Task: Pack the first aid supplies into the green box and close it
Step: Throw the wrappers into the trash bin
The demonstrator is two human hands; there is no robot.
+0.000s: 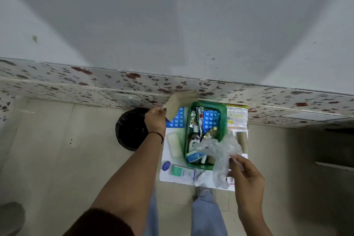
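Observation:
The green box point(223, 120) stands uncovered on a white sheet point(172, 177) on the floor, holding blue blister packs, foil strips, a dark bottle and a small blue carton. My left hand point(155, 119) grips a brown cardboard flap point(177, 104) just left of the box, above another blue blister pack point(177, 119). My right hand point(247, 173) pinches a clear crumpled plastic bag point(217, 149) over the box's near right corner. A white and green carton point(183, 172), a blue cap point(165, 165) and a pale bar point(174, 144) lie on the sheet.
A black round bin point(130, 129) sits left of the sheet. A printed packet point(237, 116) and a tan roll point(242, 141) lie right of the box. A floral-tiled wall base point(95, 80) runs behind. My legs point(206, 212) stand just in front of the sheet.

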